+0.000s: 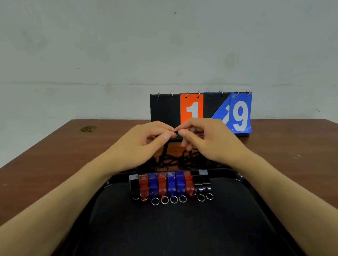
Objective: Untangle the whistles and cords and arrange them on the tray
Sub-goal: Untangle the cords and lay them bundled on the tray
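Observation:
Several whistles (170, 184), black, red and blue, lie side by side in a row at the far end of the black tray (170, 235), their metal rings pointing toward me. A tangle of black cords (177, 159) lies on the table just beyond the tray. My left hand (145, 142) and my right hand (208, 139) are raised above the tangle, fingertips meeting, both pinching one black cord between thumb and forefinger. A strand hangs from the pinch down to the heap.
A flip scoreboard (200, 114) showing an orange 1 and a blue 9 stands behind my hands on the brown wooden table (58, 153). A pale wall rises behind it. A round metal cap (88, 129) sits in the table's far left.

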`<control>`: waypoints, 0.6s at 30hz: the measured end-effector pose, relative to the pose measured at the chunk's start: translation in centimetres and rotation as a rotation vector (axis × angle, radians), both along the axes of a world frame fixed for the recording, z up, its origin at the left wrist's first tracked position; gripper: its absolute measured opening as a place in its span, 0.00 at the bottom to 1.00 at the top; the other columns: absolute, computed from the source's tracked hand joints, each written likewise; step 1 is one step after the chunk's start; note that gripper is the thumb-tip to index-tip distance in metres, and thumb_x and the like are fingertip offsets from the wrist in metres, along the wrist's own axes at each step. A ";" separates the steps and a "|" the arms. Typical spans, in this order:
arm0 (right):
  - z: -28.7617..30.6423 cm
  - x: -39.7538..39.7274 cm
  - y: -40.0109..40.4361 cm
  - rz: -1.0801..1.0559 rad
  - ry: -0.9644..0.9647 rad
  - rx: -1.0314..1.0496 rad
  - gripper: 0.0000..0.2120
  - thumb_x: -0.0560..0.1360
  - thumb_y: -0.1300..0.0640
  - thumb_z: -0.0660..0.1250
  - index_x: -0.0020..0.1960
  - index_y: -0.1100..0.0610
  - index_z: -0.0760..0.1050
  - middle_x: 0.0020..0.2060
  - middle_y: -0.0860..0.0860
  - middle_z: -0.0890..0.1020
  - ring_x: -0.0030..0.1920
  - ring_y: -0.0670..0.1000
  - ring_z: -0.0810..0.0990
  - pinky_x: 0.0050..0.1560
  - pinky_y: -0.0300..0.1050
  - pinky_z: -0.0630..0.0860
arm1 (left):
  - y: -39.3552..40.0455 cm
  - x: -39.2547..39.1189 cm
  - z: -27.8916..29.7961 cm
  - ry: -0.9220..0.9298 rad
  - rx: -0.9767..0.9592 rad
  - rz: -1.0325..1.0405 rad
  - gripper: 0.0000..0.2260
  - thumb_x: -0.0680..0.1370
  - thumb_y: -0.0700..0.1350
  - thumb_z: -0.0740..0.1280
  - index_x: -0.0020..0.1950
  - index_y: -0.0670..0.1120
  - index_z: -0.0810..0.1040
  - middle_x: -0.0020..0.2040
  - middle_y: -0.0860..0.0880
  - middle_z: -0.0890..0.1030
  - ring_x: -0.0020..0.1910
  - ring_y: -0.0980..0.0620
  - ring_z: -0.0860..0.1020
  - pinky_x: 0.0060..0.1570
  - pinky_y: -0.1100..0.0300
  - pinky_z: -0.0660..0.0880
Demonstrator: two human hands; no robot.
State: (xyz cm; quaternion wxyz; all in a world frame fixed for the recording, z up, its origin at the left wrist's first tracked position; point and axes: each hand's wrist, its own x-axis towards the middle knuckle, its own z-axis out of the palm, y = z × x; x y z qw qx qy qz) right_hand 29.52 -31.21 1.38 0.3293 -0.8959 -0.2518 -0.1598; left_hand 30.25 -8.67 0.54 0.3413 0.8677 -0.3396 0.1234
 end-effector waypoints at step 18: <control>0.1 -0.3 -3.9 0.150 0.371 0.857 0.11 0.85 0.57 0.59 0.46 0.54 0.77 0.40 0.49 0.83 0.40 0.47 0.80 0.44 0.42 0.76 | 4.2 2.2 0.7 0.281 -0.204 0.302 0.32 0.75 0.78 0.38 0.63 0.73 0.76 0.75 0.58 0.73 0.68 0.48 0.75 0.75 0.39 0.60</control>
